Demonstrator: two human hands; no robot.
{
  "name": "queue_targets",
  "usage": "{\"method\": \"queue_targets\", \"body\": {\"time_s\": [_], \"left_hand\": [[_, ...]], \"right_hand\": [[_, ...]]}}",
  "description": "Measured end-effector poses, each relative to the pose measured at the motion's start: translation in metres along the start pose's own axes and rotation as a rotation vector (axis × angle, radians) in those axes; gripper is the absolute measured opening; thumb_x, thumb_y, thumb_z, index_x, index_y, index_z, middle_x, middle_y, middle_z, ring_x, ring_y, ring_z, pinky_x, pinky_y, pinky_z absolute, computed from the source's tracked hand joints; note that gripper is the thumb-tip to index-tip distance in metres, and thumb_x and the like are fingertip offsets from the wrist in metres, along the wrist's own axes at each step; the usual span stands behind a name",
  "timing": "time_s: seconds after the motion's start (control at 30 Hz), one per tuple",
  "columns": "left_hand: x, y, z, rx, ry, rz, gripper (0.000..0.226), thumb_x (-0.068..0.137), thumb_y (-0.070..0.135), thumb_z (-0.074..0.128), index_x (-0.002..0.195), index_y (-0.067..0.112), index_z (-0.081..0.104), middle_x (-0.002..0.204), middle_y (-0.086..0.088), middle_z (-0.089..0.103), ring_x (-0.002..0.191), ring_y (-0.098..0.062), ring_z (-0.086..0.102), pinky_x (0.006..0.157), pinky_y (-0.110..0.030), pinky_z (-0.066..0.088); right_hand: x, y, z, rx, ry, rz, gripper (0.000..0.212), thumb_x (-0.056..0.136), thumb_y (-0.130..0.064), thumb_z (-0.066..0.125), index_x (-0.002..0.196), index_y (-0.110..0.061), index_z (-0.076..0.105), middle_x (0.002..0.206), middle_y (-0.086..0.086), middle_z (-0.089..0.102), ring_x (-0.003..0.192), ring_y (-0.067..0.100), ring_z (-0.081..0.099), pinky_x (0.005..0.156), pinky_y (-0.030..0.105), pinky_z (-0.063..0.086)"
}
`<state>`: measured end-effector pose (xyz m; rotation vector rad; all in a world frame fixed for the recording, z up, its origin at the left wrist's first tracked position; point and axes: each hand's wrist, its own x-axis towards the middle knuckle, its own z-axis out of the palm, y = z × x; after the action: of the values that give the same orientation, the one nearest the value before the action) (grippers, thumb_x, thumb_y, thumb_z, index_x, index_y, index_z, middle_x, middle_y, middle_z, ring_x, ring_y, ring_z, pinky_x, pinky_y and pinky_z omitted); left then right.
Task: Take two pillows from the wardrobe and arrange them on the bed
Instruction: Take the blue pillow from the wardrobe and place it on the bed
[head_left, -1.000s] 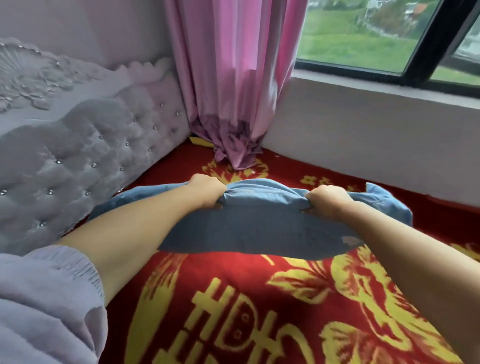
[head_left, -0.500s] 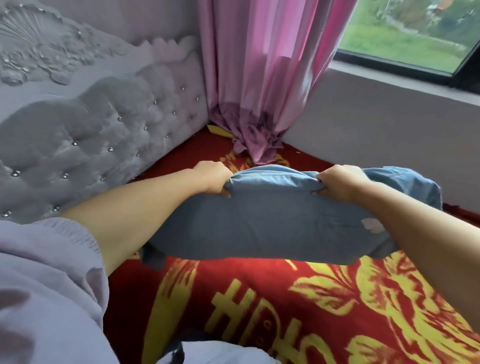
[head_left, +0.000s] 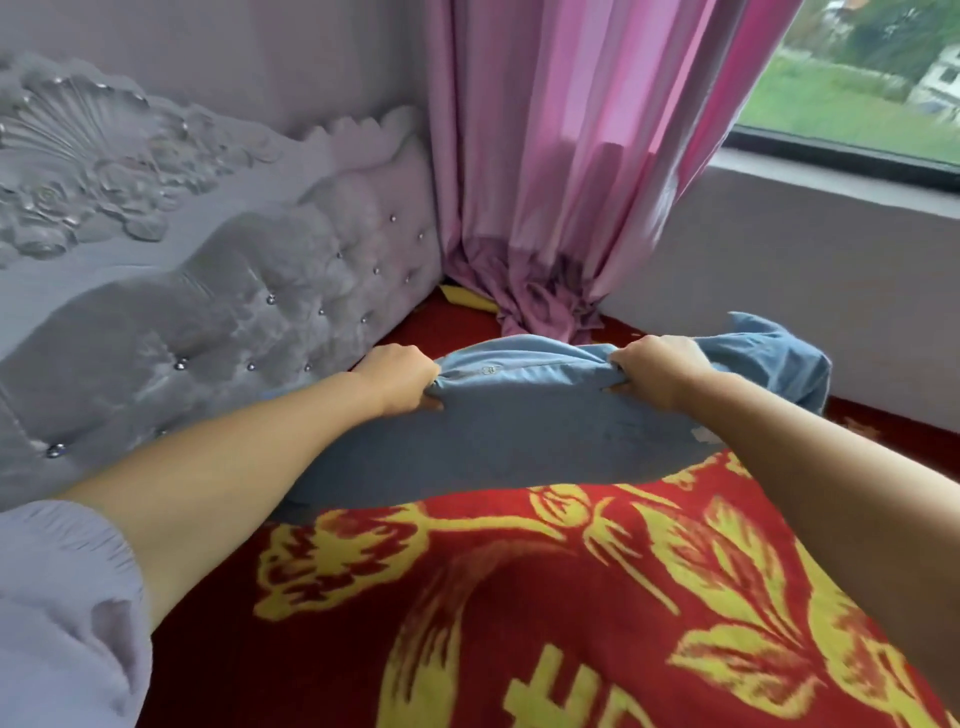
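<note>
A blue pillow (head_left: 524, 436) lies across the head end of the bed, on a red bedspread with yellow patterns (head_left: 597, 613). My left hand (head_left: 400, 376) is shut on the pillow's far edge at its left part. My right hand (head_left: 657, 369) grips the same edge further right. The pillow's right end (head_left: 774, 353) bunches up toward the wall under the window. Its left end is hidden behind my left forearm. No second pillow is in view.
The grey tufted headboard (head_left: 218, 322) with studs runs along the left. A pink curtain (head_left: 566, 171) hangs into the far corner, its hem bunched on the bed. A grey wall (head_left: 810, 280) under a window borders the right side.
Both hands have kept their grip while the pillow shifted toward the far corner near the curtain and settled lower onto the bedspread. The camera moved closer to the headboard.
</note>
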<state>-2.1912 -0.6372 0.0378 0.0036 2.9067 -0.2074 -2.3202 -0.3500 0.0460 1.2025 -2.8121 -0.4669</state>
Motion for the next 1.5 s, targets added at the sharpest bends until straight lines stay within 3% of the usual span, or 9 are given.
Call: {"method": "queue_targets", "body": {"time_s": [0.3,0.5,0.7,0.87,1.0,1.17,1.3,1.4,1.5], "left_hand": [[0.075,0.025,-0.042,-0.080,0.069,-0.069,0.032,0.084,0.047,0.061,0.094,0.017,0.064,0.104,-0.010,0.068,0.099,-0.032,0.062,0.068,-0.032,0.038],[0.144,0.044,-0.055,-0.186,0.027,-0.255,0.031,0.082,0.045,0.062,0.094,0.017,0.066,0.107,-0.011,0.068,0.101,-0.032,0.063,0.072,-0.032,0.042],[0.180,0.054,-0.069,-0.192,0.026,-0.275,0.032,0.083,0.046,0.060,0.093,0.017,0.065,0.108,-0.011,0.067,0.101,-0.033,0.062,0.071,-0.032,0.042],[0.189,0.015,-0.071,-0.212,0.067,-0.300,0.033,0.083,0.046,0.062,0.092,0.015,0.064,0.107,-0.013,0.067,0.100,-0.034,0.062,0.071,-0.033,0.044],[0.202,-0.041,-0.059,-0.250,0.043,-0.274,0.038,0.084,0.047,0.061,0.095,0.011,0.063,0.107,-0.016,0.066,0.101,-0.034,0.061,0.072,-0.033,0.044],[0.221,-0.101,-0.040,-0.314,0.022,-0.203,0.039,0.083,0.048,0.062,0.093,0.010,0.064,0.102,-0.016,0.069,0.097,-0.034,0.064,0.076,-0.034,0.048],[0.240,-0.142,-0.008,-0.383,0.105,-0.170,0.039,0.083,0.047,0.063,0.092,0.010,0.065,0.101,-0.016,0.068,0.099,-0.033,0.061,0.080,-0.036,0.048],[0.253,-0.173,0.016,-0.385,0.255,-0.202,0.040,0.082,0.050,0.062,0.100,0.014,0.065,0.112,-0.012,0.056,0.108,-0.033,0.053,0.084,-0.040,0.048],[0.260,-0.192,0.041,-0.507,0.316,-0.227,0.041,0.083,0.045,0.064,0.110,0.014,0.063,0.124,-0.013,0.052,0.114,-0.034,0.052,0.088,-0.042,0.049]], "right_hand": [[0.064,0.099,-0.020,-0.070,0.008,-0.047,0.034,0.089,-0.055,0.050,0.099,-0.025,0.062,0.107,0.001,0.069,0.101,0.026,0.064,0.073,0.030,0.042],[0.148,0.163,-0.017,-0.087,0.051,-0.219,0.036,0.085,-0.059,0.054,0.094,-0.025,0.061,0.104,0.000,0.069,0.099,0.025,0.064,0.065,0.027,0.033],[0.177,0.198,-0.013,-0.121,0.060,-0.216,0.033,0.091,-0.051,0.048,0.103,-0.023,0.062,0.107,0.000,0.068,0.101,0.025,0.063,0.066,0.028,0.037],[0.207,0.182,-0.034,-0.160,0.102,-0.204,0.027,0.093,-0.044,0.047,0.103,-0.024,0.061,0.108,0.000,0.068,0.102,0.025,0.064,0.068,0.029,0.040],[0.248,0.153,-0.047,-0.201,0.141,-0.205,0.033,0.091,-0.053,0.048,0.104,-0.025,0.061,0.110,0.000,0.068,0.104,0.025,0.063,0.069,0.028,0.038],[0.290,0.115,-0.062,-0.181,-0.005,-0.156,0.034,0.091,-0.053,0.050,0.104,-0.024,0.061,0.109,0.002,0.067,0.103,0.027,0.064,0.074,0.032,0.047],[0.311,0.089,-0.076,-0.238,-0.120,-0.149,0.036,0.092,-0.052,0.048,0.113,-0.025,0.059,0.113,0.002,0.066,0.106,0.027,0.063,0.076,0.032,0.046],[0.338,0.063,-0.095,-0.327,-0.166,-0.191,0.044,0.094,-0.054,0.043,0.126,-0.025,0.052,0.119,0.002,0.063,0.113,0.026,0.059,0.086,0.034,0.049],[0.367,0.039,-0.100,-0.382,-0.186,-0.227,0.050,0.093,-0.056,0.041,0.130,-0.025,0.050,0.120,0.002,0.063,0.114,0.024,0.059,0.083,0.033,0.047]]}}
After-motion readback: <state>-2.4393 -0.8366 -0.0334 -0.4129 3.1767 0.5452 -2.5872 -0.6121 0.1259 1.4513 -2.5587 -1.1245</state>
